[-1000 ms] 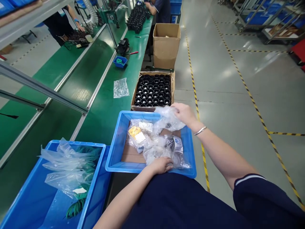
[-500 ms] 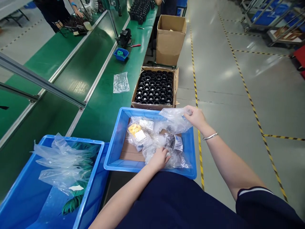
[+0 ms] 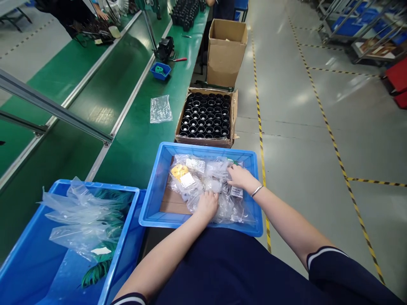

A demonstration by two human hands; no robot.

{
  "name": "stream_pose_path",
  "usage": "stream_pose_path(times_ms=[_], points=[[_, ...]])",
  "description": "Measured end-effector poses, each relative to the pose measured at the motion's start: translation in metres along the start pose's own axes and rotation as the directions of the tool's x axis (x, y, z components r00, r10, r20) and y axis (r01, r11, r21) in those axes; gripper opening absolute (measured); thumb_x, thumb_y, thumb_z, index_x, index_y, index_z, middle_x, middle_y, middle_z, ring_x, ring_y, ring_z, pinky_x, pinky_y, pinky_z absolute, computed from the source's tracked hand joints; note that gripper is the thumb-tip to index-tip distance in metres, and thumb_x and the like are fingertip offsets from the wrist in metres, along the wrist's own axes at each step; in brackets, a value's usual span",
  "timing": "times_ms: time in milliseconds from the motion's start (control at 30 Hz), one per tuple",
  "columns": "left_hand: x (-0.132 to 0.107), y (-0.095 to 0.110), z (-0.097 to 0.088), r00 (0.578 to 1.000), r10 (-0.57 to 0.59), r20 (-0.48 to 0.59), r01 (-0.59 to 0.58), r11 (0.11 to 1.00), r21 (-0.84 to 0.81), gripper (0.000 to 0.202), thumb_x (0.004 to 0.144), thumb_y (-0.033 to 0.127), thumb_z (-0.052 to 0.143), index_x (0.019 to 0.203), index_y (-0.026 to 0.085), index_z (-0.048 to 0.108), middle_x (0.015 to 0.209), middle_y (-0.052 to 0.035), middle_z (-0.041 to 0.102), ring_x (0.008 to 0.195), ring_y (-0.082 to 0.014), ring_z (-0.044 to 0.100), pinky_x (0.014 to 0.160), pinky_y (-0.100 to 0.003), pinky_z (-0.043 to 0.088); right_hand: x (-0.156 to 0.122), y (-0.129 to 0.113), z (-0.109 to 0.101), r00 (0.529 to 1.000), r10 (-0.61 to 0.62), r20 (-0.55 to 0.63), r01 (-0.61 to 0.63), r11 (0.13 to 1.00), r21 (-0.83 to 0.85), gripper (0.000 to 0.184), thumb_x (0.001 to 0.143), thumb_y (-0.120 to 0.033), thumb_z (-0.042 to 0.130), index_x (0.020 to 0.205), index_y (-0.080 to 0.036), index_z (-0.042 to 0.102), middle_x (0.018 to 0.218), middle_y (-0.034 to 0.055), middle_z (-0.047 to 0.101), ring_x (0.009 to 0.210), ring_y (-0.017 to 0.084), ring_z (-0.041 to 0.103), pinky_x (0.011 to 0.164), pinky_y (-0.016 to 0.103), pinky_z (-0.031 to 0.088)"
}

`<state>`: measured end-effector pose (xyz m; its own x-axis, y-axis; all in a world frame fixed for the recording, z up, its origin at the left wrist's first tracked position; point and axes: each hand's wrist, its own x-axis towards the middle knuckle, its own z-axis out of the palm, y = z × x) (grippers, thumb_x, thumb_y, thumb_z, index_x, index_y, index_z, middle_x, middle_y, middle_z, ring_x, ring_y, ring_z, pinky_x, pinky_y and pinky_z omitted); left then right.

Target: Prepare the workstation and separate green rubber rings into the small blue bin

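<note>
A blue bin [image 3: 155, 186] in front of me holds several clear plastic bags of small parts [image 3: 197, 178] on a brown cardboard sheet. My left hand [image 3: 207, 204] rests on the bags near the bin's front edge, fingers curled into the plastic. My right hand [image 3: 239, 176], a bangle on its wrist, presses on a bag at the bin's right side, next to a white label. Whether either hand truly grips a bag is unclear.
A second blue bin [image 3: 38, 258] at the lower left holds empty plastic bags and green wire. Beyond are an open carton of black round parts [image 3: 205, 116], a tall empty cardboard box [image 3: 226, 51], a loose bag [image 3: 160, 109] on the green bench, and other people far away.
My right hand held a crumpled bag above the bin's far right corner; it has come down into the bin onto the bags. The left hand slid slightly further in.
</note>
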<state>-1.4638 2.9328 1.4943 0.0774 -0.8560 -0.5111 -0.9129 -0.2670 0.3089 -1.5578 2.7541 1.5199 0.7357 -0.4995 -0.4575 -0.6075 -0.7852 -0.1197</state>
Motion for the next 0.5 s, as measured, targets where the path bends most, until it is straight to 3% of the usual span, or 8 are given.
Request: stream_pose_path(times_ms=[67,133,167,233,333,433,500], points=[[0.003,-0.004,-0.002,0.999,-0.008,-0.036,0.009,1.000,0.020,0.059,0.089,0.027,0.058,0.144,0.011,0.041,0.156,-0.0299,0.029,0.110,-0.0348,0.061,0.090,-0.046,0.048,-0.007,-0.005,-0.010,0.993,0.057,-0.102,-0.061,0.998,-0.035,0.042,0.089,-0.026,0.057,0.128,-0.013,0.054,0.125,0.0229,0.053,0.114,0.035,0.050,0.086,0.041,0.048],[0.009,-0.010,-0.003,0.999,-0.018,-0.029,0.019,0.998,0.056,0.072,0.088,0.033,0.061,0.151,0.013,0.031,0.162,-0.0301,0.009,0.112,-0.0348,0.062,0.087,-0.044,0.051,-0.011,-0.009,-0.017,0.954,0.078,-0.290,-0.105,0.991,-0.078,0.044,0.091,-0.022,0.051,0.135,-0.013,0.047,0.134,0.0239,0.048,0.124,0.037,0.043,0.094,0.047,0.043],[0.013,-0.013,-0.004,1.000,-0.019,-0.013,0.020,0.997,0.072,0.072,0.088,0.036,0.061,0.150,0.013,0.032,0.162,-0.0303,0.011,0.114,-0.0350,0.061,0.088,-0.043,0.051,-0.009,-0.009,-0.018,0.920,0.070,-0.385,-0.115,0.989,-0.094,0.046,0.092,-0.021,0.051,0.136,-0.014,0.046,0.137,0.0235,0.047,0.127,0.037,0.040,0.098,0.050,0.039],[0.020,-0.018,-0.006,1.000,-0.014,0.020,0.013,0.996,0.084,0.060,0.091,0.036,0.058,0.143,0.010,0.043,0.155,-0.0291,0.030,0.119,-0.0338,0.059,0.091,-0.041,0.050,-0.001,-0.005,-0.020,0.861,0.053,-0.506,-0.118,0.988,-0.097,0.048,0.091,-0.021,0.053,0.137,-0.014,0.046,0.137,0.0220,0.050,0.128,0.036,0.041,0.102,0.050,0.035],[0.024,-0.021,-0.007,0.999,0.007,0.040,-0.010,0.997,0.077,0.041,0.095,0.028,0.048,0.129,0.008,0.058,0.130,-0.0219,0.057,0.114,-0.0287,0.061,0.093,-0.037,0.050,0.019,0.013,-0.021,0.855,0.103,-0.508,-0.132,0.991,-0.022,0.044,0.091,-0.019,0.051,0.134,-0.009,0.050,0.127,0.0217,0.058,0.116,0.032,0.051,0.098,0.043,0.039],[0.017,-0.020,-0.005,0.998,0.019,0.061,-0.024,0.997,0.079,0.033,0.095,0.018,0.044,0.114,0.007,0.068,0.113,-0.0194,0.064,0.108,-0.0273,0.063,0.089,-0.036,0.051,0.032,0.039,-0.028,0.846,0.193,-0.497,-0.181,0.981,0.074,0.040,0.093,-0.012,0.039,0.129,-0.008,0.054,0.117,0.0189,0.065,0.104,0.028,0.057,0.087,0.036,0.044],[0.010,-0.018,-0.003,0.998,0.021,0.066,-0.026,0.996,0.081,0.033,0.093,0.013,0.043,0.106,0.007,0.072,0.108,-0.0198,0.065,0.106,-0.0281,0.063,0.085,-0.037,0.053,0.032,0.054,-0.035,0.801,0.259,-0.540,-0.229,0.966,0.123,0.043,0.093,-0.010,0.035,0.131,-0.013,0.055,0.114,0.0155,0.067,0.097,0.026,0.060,0.082,0.034,0.045]])
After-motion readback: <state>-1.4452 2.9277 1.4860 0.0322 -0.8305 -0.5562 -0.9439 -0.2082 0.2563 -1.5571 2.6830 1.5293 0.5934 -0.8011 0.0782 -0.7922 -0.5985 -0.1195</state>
